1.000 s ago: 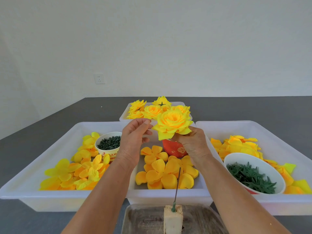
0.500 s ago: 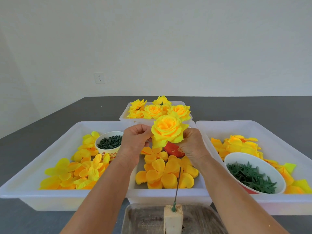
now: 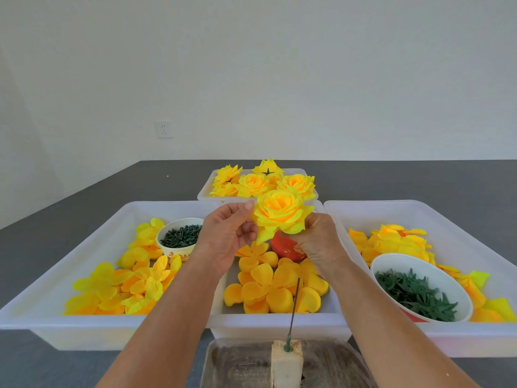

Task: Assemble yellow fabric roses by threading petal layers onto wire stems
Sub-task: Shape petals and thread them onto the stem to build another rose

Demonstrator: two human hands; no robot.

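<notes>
A full yellow fabric rose (image 3: 279, 212) is held up over the middle tray, facing me. My left hand (image 3: 228, 238) pinches its left petal edge with thumb and fingers. From below on the right, my right hand (image 3: 319, 242) grips the rose's underside, its fingers hidden behind the petals. A thin wire stem (image 3: 294, 306) stands upright in a pale block (image 3: 286, 362) at the near edge, with nothing threaded on it. Loose orange-yellow petal layers (image 3: 268, 287) lie in the middle tray (image 3: 279, 323).
A far tray (image 3: 205, 193) holds several finished roses (image 3: 253, 183). The left tray (image 3: 84, 331) has yellow petals and a cup of dark green pieces (image 3: 180, 235). On the right, another tray (image 3: 475, 343) carries petals and a bowl of green calyxes (image 3: 416, 294). A red object (image 3: 285, 246) lies under the hands.
The rose has tilted upright to face me and moved slightly left. My left hand closed onto its left edge, and my right hand shifted beneath it.
</notes>
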